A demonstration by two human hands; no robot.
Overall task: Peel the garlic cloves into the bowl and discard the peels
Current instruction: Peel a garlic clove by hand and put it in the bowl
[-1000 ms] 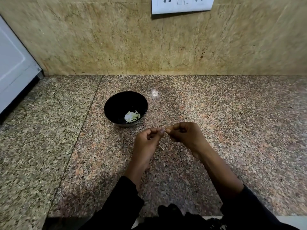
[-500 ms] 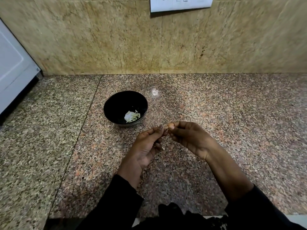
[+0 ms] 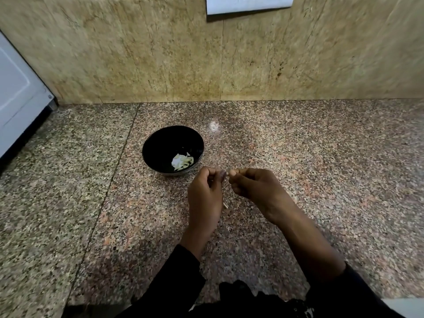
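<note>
Head view: single wide-angle frame, looking down at a speckled granite counter against a tan stone wall.
Left hand: centre of frame, fingers curled inward, fingertips pinched together at the upper right of the hand; gripping a small object.
Right hand: just right of the left hand, fingers curled, thumb and forefinger pinched against the same small object.
Garlic clove: only a pale sliver shows between the two sets of fingertips, just right of and below the bowl; whether skin remains on it cannot be told.
Bowl: black, round, upright on the counter, centre-left of frame, just above and left of the left hand, not touched by either hand.
Bowl contents: pale white pieces lying at the lower right of the bowl's inside; peel or clove cannot be told apart.
Fragment: thin pale sliver on the counter, beside the right edge of the left hand.
Sleeves: dark, lower edge of frame.
Switch plate: white, on the wall, top of frame.
White panel: left edge of frame, beside the counter.
</note>
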